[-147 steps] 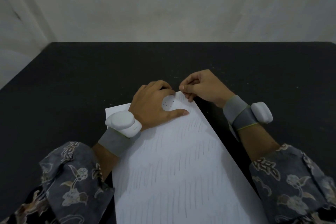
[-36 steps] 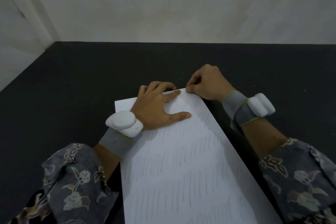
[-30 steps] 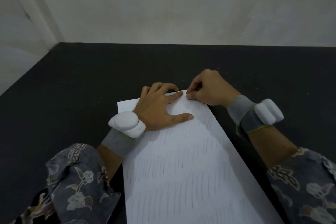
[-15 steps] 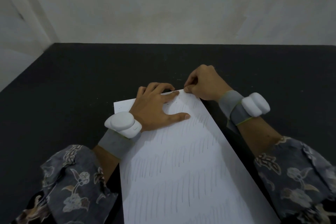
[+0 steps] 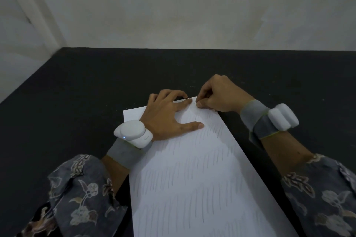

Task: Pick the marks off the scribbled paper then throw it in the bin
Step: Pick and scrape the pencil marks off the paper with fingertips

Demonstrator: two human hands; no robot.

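A white sheet of paper (image 5: 196, 179) covered in rows of short pencil strokes lies on the black table (image 5: 77, 86), running away from me. My left hand (image 5: 167, 115) presses flat on its far end, fingers spread. My right hand (image 5: 217, 98) sits at the paper's far right corner. Its fingers are curled, with thumb and forefinger pinching something small against the sheet, seemingly an eraser, hidden by the fingers. Between my two hands there is a patch with no strokes and dark crumbs (image 5: 189, 108) scattered on it.
The table meets a pale wall (image 5: 192, 15) at the back and drops off at its left edge. Both wrists carry white sensor pods on grey bands. No bin is in view.
My right hand shifts slightly back and forth at the paper's far corner. My left hand, curled 4.9 s ago, now lies flat with its fingers spread. The view wobbles a little.
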